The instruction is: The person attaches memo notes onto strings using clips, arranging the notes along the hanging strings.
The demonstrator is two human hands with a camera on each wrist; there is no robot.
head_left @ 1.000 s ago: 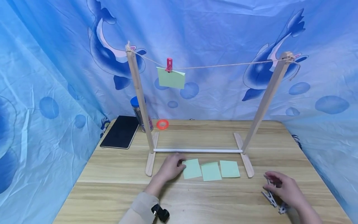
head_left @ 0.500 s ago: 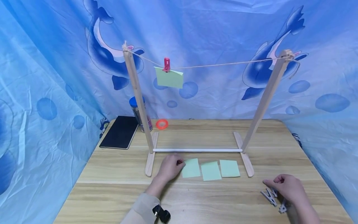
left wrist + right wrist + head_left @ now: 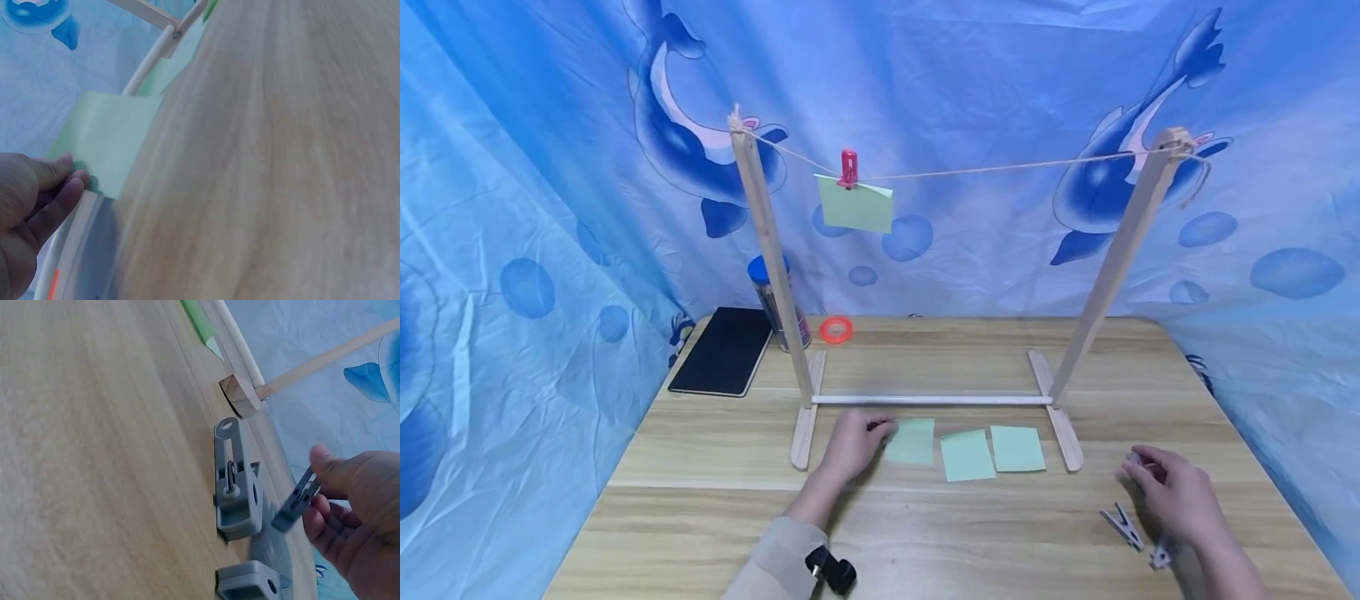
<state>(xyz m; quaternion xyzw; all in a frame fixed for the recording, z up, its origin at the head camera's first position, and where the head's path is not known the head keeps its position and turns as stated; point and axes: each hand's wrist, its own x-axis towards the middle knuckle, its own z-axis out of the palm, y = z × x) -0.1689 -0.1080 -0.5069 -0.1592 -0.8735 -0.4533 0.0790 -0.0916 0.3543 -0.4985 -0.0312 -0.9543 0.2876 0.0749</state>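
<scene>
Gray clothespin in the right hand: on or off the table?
Off the table: the right wrist view shows the right hand pinching the gray clothespin up in the air.

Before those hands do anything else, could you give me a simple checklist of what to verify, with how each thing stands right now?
1. Left hand has the leftmost green note: ok, pinched at its edge.
2. Right hand has a clip: ok, it pinches a small grey clip.
3. Held clip squeezed open: cannot tell from these angles.
4. Held note fully off the table: cannot tell.
5. Room on the string: ok, only one note hangs there, under a red clip nearer the left post.
6. Note and held clip together: not ok, they are apart.
</scene>
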